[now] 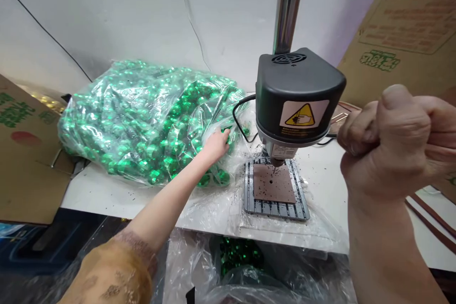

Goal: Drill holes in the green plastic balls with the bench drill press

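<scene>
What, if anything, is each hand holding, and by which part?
The left hand is at the clear bag of green balls; whether it grips anything cannot be told. The right hand is closed in a fist; anything inside is hidden.

A pale, smudged wall (124, 9) spans the far side, tinged purple toward the right. A dark cord (47, 30) slants across its left; a thin pale cable (188, 12) hangs mid-wall. A white table (107, 197) stands before it, nearer.
</scene>
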Tool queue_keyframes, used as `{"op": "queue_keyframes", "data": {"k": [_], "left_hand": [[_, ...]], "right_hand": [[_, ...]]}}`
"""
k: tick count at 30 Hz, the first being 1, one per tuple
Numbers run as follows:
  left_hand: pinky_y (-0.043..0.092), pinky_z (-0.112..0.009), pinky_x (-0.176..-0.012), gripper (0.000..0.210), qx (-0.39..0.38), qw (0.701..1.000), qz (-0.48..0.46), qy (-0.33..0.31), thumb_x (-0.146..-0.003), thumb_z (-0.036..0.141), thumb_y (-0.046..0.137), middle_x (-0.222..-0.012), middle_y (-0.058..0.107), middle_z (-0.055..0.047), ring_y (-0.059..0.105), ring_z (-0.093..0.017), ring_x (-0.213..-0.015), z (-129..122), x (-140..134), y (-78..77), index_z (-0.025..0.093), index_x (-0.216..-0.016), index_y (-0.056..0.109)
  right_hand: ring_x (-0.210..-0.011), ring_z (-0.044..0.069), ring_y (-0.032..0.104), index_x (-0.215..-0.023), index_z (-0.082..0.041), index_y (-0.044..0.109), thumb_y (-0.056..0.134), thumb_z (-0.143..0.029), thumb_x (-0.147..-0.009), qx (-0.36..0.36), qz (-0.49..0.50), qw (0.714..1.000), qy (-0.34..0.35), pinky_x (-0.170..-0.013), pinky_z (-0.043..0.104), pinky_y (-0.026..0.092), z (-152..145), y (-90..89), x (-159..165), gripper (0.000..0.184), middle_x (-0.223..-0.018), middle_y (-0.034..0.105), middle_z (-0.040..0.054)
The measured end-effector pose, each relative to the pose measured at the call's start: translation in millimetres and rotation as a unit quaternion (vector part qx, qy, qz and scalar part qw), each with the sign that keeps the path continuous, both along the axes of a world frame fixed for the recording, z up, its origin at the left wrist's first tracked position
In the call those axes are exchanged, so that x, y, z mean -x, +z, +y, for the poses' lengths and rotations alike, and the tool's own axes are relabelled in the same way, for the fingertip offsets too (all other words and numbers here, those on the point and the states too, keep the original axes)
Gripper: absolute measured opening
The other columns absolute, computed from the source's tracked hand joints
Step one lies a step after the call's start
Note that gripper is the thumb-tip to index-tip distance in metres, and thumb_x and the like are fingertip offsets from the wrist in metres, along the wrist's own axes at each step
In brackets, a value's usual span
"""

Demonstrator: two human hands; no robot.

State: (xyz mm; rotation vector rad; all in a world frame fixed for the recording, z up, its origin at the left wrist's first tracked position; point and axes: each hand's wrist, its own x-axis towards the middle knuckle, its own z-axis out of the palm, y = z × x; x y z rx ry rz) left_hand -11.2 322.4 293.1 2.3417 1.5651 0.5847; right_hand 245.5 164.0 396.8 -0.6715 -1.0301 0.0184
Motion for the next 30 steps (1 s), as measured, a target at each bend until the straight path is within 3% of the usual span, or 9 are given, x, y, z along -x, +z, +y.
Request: {"op": "queue_keyframes", "data": {"k": [2, 3, 5, 8, 11, 13, 18, 24, 30], "left_hand": [[0.068, -0.047, -0.102, 0.042, 0.091, 0.983, -0.158, -0.007, -0.094, 0.023, 0.089, -0.109, 0.076, -0.008, 0.079, -0.030, -0.099, -18.5, -2.7, -1.5, 0.020, -0.136, 0.083], [0.068, -0.045, -0.099, 0.044, 0.156, 0.952, -0.263, -0.013, -0.094, 0.028, 0.089, -0.107, 0.076, -0.006, 0.077, -0.027, -0.094, -29.2, -4.9, -3.9, 0.022, -0.137, 0.082], [0.070, -0.045, -0.094, 0.045, 0.285, 0.845, -0.452, -0.017, -0.094, 0.037, 0.090, -0.108, 0.078, -0.006, 0.077, -0.025, -0.091, -51.2, -10.4, -11.6, 0.022, -0.136, 0.080], [0.073, -0.050, -0.099, 0.039, 0.389, 0.692, -0.608, 0.012, -0.094, 0.039, 0.091, -0.112, 0.082, -0.010, 0.081, -0.028, -0.099, -79.2, -20.4, -26.6, 0.020, -0.125, 0.079], [0.073, -0.055, -0.109, 0.035, 0.388, 0.632, -0.670, 0.044, -0.092, 0.037, 0.095, -0.113, 0.084, -0.010, 0.083, -0.028, -0.106, -97.6, -30.7, -42.1, 0.019, -0.116, 0.077], [0.072, -0.050, -0.107, 0.045, 0.362, 0.647, -0.669, 0.052, -0.084, 0.037, 0.104, -0.111, 0.084, -0.007, 0.083, -0.026, -0.104, -105.2, -37.1, -52.3, 0.021, -0.115, 0.075], [0.064, -0.033, -0.093, 0.071, 0.262, 0.756, -0.599, 0.043, -0.066, 0.047, 0.118, -0.100, 0.082, 0.000, 0.078, -0.020, -0.097, -112.4, -52.3, -79.5, 0.025, -0.114, 0.072], [0.063, -0.038, -0.106, 0.080, 0.232, 0.781, -0.579, -0.003, -0.074, 0.061, 0.114, -0.118, 0.084, -0.006, 0.079, -0.025, -0.117, -103.9, -63.3, -101.5, 0.024, -0.134, 0.076], [0.065, -0.042, -0.107, 0.072, 0.236, 0.810, -0.536, -0.042, -0.082, 0.063, 0.108, -0.118, 0.086, -0.007, 0.079, -0.027, -0.114, -100.5, -66.7, -107.7, 0.024, -0.135, 0.080]], "right_hand": [[-0.045, 0.002, 0.040, -0.060, -0.021, 0.039, 0.074, -0.031, -0.110, -0.003, -0.004, 1.000, -0.003, -0.049, 0.032, 0.031, -0.7, -1.1, 0.2, 0.062, -0.054, 0.034, -0.0087], [-0.044, 0.002, 0.040, -0.060, -0.020, 0.039, 0.075, -0.030, -0.110, -0.005, -0.004, 1.000, -0.003, -0.048, 0.032, 0.030, -1.0, -1.1, 0.3, 0.063, -0.054, 0.034, -0.0087], [-0.043, 0.001, 0.039, -0.060, -0.020, 0.038, 0.075, -0.028, -0.110, -0.013, -0.002, 1.000, 0.002, -0.047, 0.031, 0.027, -1.5, -0.8, 0.5, 0.062, -0.053, 0.033, -0.0090], [-0.044, 0.001, 0.040, -0.061, -0.020, 0.038, 0.073, -0.024, -0.109, -0.021, -0.003, 1.000, 0.004, -0.047, 0.030, 0.028, -1.3, -0.6, 0.3, 0.059, -0.053, 0.035, -0.0094], [-0.044, 0.002, 0.041, -0.062, -0.020, 0.038, 0.073, -0.027, -0.110, -0.018, -0.009, 1.000, 0.003, -0.048, 0.030, 0.029, -0.6, -0.7, 0.0, 0.060, -0.053, 0.035, -0.0090], [-0.045, 0.002, 0.041, -0.062, -0.020, 0.038, 0.074, -0.031, -0.111, -0.015, -0.013, 1.000, 0.001, -0.049, 0.030, 0.029, -0.5, -0.3, 0.3, 0.062, -0.054, 0.034, -0.0088], [-0.045, 0.000, 0.040, -0.064, -0.019, 0.038, 0.072, -0.035, -0.114, -0.020, -0.022, 1.000, -0.004, -0.050, 0.026, 0.029, -1.8, -0.8, 0.9, 0.062, -0.055, 0.033, -0.0088], [-0.049, 0.001, 0.041, -0.065, -0.018, 0.045, 0.071, -0.041, -0.115, -0.014, -0.038, 0.999, -0.007, -0.054, 0.028, 0.035, -0.4, -10.9, -5.3, 0.061, -0.057, 0.034, -0.0074], [-0.049, 0.004, 0.039, -0.064, -0.020, 0.042, 0.072, -0.040, -0.114, -0.020, -0.035, 0.999, -0.005, -0.053, 0.031, 0.035, 1.3, -13.4, -6.3, 0.061, -0.057, 0.035, -0.0073]]}}
